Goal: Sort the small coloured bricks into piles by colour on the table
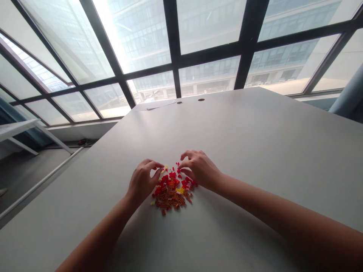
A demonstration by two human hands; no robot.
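Note:
A pile of small building bricks (170, 194) lies on the white table, mostly orange-brown, with red ones (172, 175) toward the far side. Several yellow bricks (180, 190) and a few pink ones sit at its right part. At the pile's far left edge is my left hand (144, 177), thumb and forefinger bent close to small pale yellow pieces (166, 167); its fingers are apart. My right hand (198, 167) hovers at the far right edge, fingers curled but apart, beside small red pieces (178, 171). No held piece can be made out in either hand.
The white table (241, 132) stretches away toward large dark-framed windows (210, 56). Two round holes (201, 99) and a thin white sheet (155, 105) are near its far edge. Another white table (19, 127) stands at the left, beyond the table's edge.

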